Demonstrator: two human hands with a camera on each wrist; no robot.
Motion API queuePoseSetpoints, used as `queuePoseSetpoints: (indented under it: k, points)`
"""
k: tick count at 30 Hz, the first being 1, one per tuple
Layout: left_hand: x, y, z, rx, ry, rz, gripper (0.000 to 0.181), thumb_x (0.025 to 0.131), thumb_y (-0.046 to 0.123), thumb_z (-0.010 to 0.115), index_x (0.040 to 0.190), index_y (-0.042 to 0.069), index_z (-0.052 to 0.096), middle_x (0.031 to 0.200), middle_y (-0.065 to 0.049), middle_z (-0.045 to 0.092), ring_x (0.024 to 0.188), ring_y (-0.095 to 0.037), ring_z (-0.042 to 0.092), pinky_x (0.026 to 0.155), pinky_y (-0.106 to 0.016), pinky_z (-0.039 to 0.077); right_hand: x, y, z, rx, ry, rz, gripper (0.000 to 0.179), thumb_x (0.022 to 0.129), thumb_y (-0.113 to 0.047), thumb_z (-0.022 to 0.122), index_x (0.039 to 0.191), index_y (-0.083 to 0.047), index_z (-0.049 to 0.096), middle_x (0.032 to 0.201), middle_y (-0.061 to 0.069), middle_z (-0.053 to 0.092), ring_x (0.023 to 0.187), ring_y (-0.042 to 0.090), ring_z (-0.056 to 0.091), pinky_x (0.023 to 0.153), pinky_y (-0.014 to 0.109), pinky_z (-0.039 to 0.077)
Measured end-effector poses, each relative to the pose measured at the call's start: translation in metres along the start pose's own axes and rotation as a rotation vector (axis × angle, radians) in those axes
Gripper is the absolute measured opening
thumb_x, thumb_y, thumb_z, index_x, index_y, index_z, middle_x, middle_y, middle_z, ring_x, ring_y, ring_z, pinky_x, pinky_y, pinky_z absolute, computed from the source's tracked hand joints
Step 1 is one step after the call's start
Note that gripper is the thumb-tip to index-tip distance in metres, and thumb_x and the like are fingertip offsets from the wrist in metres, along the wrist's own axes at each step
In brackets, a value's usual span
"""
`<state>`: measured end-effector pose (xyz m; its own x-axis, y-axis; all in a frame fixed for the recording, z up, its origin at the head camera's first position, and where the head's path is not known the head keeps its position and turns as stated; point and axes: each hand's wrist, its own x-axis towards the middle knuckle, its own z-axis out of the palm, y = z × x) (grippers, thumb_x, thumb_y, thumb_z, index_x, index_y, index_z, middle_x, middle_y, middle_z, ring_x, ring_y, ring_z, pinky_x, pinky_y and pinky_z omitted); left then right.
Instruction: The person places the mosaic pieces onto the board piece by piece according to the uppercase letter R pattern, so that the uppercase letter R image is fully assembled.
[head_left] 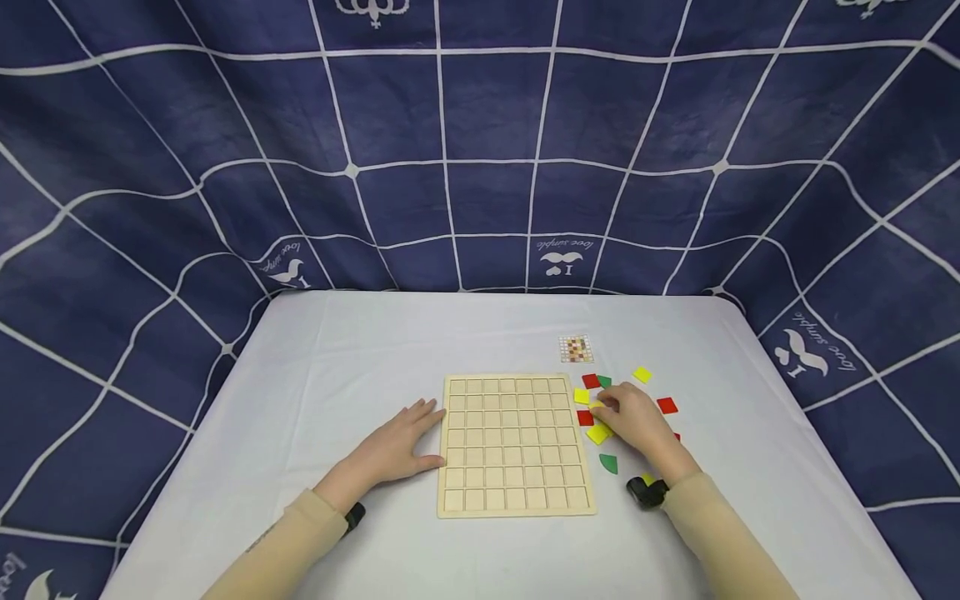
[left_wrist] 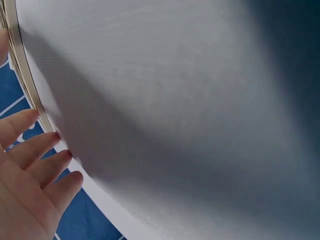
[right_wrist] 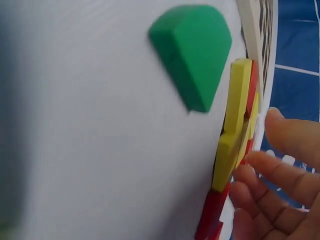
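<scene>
A pale wooden grid board [head_left: 517, 512] lies flat on the table, its square cells bare. At its left edge rests my left hand [head_left: 397, 443], palm down, thumb and fingertips right at the rim; in the left wrist view those fingers [left_wrist: 42, 150] are extended. My right hand [head_left: 636, 418] hovers over a cluster of flat tiles beside the board's right edge. Thumb and index finger are apart in the right wrist view, fingertips [right_wrist: 252, 159] close by a yellow tile [right_wrist: 227, 160]. Red tiles [head_left: 585, 418] and a green quarter-round piece [right_wrist: 197, 50] lie nearby.
A small card with a coloured grid pattern [head_left: 576, 349] lies beyond the board's far right corner. Farther right are a loose yellow tile [head_left: 642, 375] and a red tile [head_left: 667, 406]. A dark blue checked curtain [head_left: 487, 200] surrounds the white table [head_left: 375, 333].
</scene>
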<state>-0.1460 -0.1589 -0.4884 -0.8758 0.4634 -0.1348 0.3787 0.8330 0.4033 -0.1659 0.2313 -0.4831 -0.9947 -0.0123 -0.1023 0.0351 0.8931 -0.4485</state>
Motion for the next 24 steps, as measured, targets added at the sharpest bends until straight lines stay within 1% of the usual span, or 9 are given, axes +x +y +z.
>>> queuePoseSetpoints:
  k: [2,4,7,10,15,19,21,24]
  points:
    - [0.0,0.001,0.001,-0.011,-0.013,-0.009,0.082,0.083,0.05,0.074,0.147,0.008,0.046,0.158,-0.018,0.034,0.146,-0.039,0.031,0.116,-0.056,0.034,0.002,0.0,0.002,0.016,-0.025,0.047,0.042,0.088,-0.03,0.075,0.117,-0.001,0.068,0.098,0.01,0.061,0.084,0.022,0.053,0.076,0.033,0.05]
    - [-0.001,0.002,0.002,-0.015,-0.023,-0.013,0.083,0.083,0.05,0.074,0.148,0.008,0.045,0.159,-0.016,0.033,0.148,-0.037,0.029,0.116,-0.055,0.035,0.003,0.0,0.003,0.033,-0.041,0.081,0.043,0.087,-0.03,0.075,0.117,0.0,0.067,0.098,0.011,0.059,0.084,0.022,0.053,0.075,0.033,0.05]
    - [-0.001,0.004,0.004,-0.031,-0.034,-0.013,0.084,0.083,0.049,0.075,0.149,0.008,0.043,0.16,-0.015,0.03,0.149,-0.035,0.027,0.116,-0.054,0.035,0.006,-0.001,0.004,0.05,-0.047,0.092,0.043,0.086,-0.028,0.076,0.116,0.002,0.066,0.099,0.012,0.062,0.085,0.023,0.055,0.077,0.036,0.052]
    - [-0.003,0.005,0.005,-0.064,-0.036,-0.011,0.087,0.081,0.048,0.077,0.149,0.008,0.042,0.161,-0.015,0.029,0.15,-0.034,0.025,0.116,-0.054,0.035,0.008,-0.003,0.004,0.092,-0.06,0.128,0.042,0.086,-0.024,0.077,0.116,0.003,0.064,0.099,0.014,0.064,0.085,0.024,0.057,0.076,0.036,0.053]
    - [-0.004,0.006,0.005,-0.12,-0.053,-0.013,0.089,0.081,0.045,0.078,0.152,0.008,0.038,0.163,-0.016,0.023,0.151,-0.035,0.02,0.118,-0.055,0.03,0.011,-0.003,0.001,0.137,-0.091,0.229,0.039,0.087,-0.023,0.076,0.113,0.002,0.062,0.095,0.012,0.062,0.081,0.023,0.055,0.069,0.029,0.049]
    - [-0.005,0.007,0.006,-0.143,-0.071,-0.019,0.09,0.082,0.043,0.077,0.153,0.008,0.034,0.164,-0.016,0.019,0.151,-0.035,0.019,0.121,-0.053,0.025,0.011,-0.001,0.0,0.148,-0.097,0.244,0.036,0.086,-0.023,0.077,0.108,0.001,0.062,0.09,0.011,0.058,0.079,0.022,0.053,0.065,0.026,0.044]
    - [-0.005,0.007,0.007,-0.142,-0.078,-0.021,0.091,0.083,0.043,0.076,0.154,0.008,0.033,0.164,-0.015,0.018,0.152,-0.034,0.018,0.122,-0.051,0.024,0.012,-0.001,0.001,0.168,-0.099,0.241,0.035,0.086,-0.023,0.077,0.107,0.0,0.062,0.09,0.011,0.058,0.078,0.022,0.053,0.065,0.026,0.044]
    - [-0.006,0.006,0.007,-0.153,-0.082,-0.005,0.091,0.083,0.041,0.076,0.154,0.006,0.032,0.164,-0.014,0.018,0.152,-0.032,0.018,0.122,-0.05,0.023,0.01,-0.001,0.0,0.205,-0.087,0.227,0.032,0.086,-0.022,0.077,0.106,-0.001,0.062,0.091,0.011,0.06,0.077,0.021,0.054,0.065,0.025,0.045]
